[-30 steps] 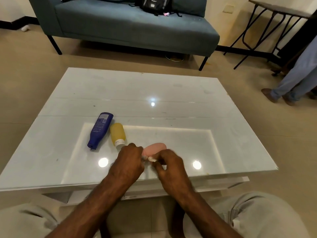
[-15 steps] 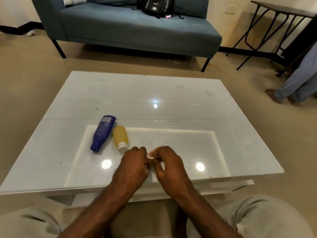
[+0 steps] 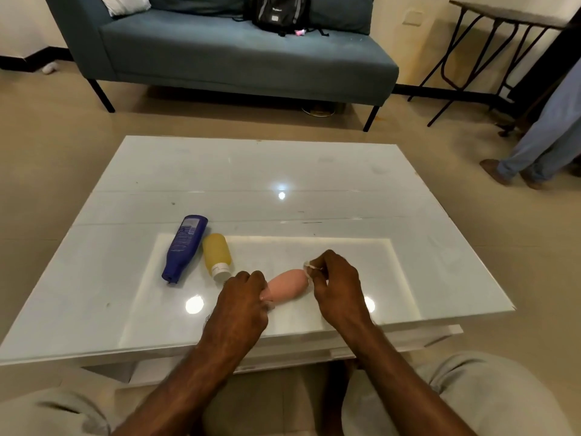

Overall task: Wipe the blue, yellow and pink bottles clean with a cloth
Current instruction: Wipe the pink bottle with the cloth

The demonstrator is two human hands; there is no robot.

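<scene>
Hands meet over the near middle of the glossy white glass-topped counter (image 3: pixel 314 190). Between them the soft pink squeeze bottle (image 3: pixel 287 288) lies on its side, its long axis running left to right. The left hand (image 3: pixel 242 305) has its grip closed around the bottle's left end, fingers curled over it. The right hand (image 3: pixel 338 286) sits at the bottle's right end, its grip pinched shut on a small white scrap of cloth (image 3: pixel 308 268), which touches the rounded end of the pink bottle.

To the left, well clear of the hands, the dark blue plastic bottle (image 3: pixel 184 248) lies flat with its cap toward the near edge, and the small yellow bottle with a white cap (image 3: pixel 217 255) lies just beside it on the right, also cap toward the near edge.

Behind the counter stands a teal fabric sofa (image 3: pixel 239 55) with a black backpack (image 3: pixel 278 12) resting on its seat.
</scene>
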